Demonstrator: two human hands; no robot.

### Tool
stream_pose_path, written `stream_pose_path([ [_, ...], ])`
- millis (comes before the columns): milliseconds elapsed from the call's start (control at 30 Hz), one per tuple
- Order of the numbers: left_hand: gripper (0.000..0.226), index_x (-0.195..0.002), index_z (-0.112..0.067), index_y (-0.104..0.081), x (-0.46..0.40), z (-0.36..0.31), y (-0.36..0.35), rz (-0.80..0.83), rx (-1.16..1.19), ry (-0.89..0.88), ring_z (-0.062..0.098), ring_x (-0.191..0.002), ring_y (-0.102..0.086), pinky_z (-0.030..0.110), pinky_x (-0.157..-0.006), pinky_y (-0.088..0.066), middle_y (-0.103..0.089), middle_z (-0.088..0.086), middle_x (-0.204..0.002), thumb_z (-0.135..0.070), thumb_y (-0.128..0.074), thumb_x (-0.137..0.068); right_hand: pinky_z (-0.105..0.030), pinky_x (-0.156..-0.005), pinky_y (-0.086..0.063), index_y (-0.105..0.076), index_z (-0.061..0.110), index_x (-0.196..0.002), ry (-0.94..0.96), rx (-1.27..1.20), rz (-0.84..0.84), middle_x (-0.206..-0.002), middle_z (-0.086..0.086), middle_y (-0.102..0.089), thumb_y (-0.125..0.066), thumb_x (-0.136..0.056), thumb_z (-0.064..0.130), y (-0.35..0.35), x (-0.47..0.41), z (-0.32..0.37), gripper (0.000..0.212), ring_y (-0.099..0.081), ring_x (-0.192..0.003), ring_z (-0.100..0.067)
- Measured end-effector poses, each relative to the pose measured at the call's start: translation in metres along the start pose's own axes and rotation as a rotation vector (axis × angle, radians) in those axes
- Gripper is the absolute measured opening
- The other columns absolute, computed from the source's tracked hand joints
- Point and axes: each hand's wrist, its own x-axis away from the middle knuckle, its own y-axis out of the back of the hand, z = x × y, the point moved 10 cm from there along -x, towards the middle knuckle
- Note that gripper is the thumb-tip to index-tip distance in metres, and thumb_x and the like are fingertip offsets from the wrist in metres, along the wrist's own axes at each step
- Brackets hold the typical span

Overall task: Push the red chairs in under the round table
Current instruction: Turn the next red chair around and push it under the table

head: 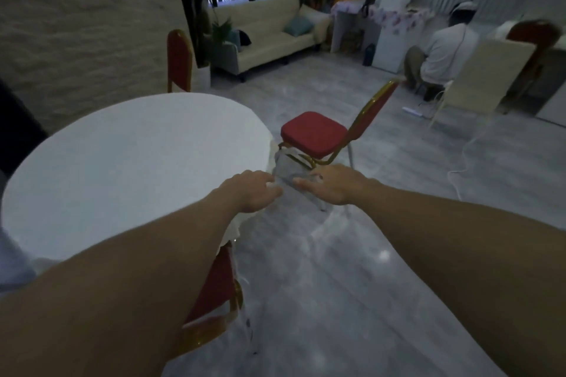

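Observation:
The round table (pixel 128 162) wears a white cloth and fills the left half of the head view. One red chair (pixel 315 135) with a gold frame stands pulled out at the table's right side, its seat fully clear of the cloth. A second red chair (pixel 179 61) stands at the far side with only its backrest showing. A third red chair (pixel 217 291) sits close under the near edge, mostly hidden by my left arm. My left hand (pixel 254 191) hovers over the table's right rim, fingers loosely spread and holding nothing. My right hand (pixel 333 185) reaches out beside it, open and empty, short of the pulled-out chair.
Grey glossy floor spreads to the right. A cream sofa (pixel 269 34) stands at the back by a potted plant (pixel 202 70). A person in white (pixel 444 52) sits at back right near a cream chair (pixel 487 76), white cabinets and a cable (pixel 459 168) on the floor.

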Motion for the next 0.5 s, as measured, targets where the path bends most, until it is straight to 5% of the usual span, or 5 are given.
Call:
stream_pose_path([
  [333, 0.064, -0.153, -0.020, -0.046, -0.128, -0.079, 0.016, 0.054, -0.036, -0.081, 0.032, -0.139, -0.050, 0.044, -0.111, -0.039, -0.049, 0.010, -0.158, -0.058, -0.044, -0.102, -0.048, -0.107, -0.047, -0.059, 0.018, -0.143, -0.044, -0.006, -0.048, -0.149, -0.009, -0.059, -0.033, -0.089, 0.091, 0.067, -0.075, -0.115, 0.094, -0.057, -0.130, -0.031],
  [500, 0.055, -0.139, -0.021, -0.060, -0.202, -0.125, 0.044, 0.081, -0.034, -0.140, 0.031, -0.124, -0.059, 0.035, -0.098, -0.044, -0.063, 0.011, -0.140, -0.056, -0.048, -0.098, -0.048, -0.109, -0.045, -0.057, 0.024, -0.144, -0.095, -0.039, -0.060, -0.153, -0.010, -0.055, -0.036, -0.088, 0.091, 0.108, -0.116, -0.170, 0.089, -0.053, -0.134, -0.031],
])
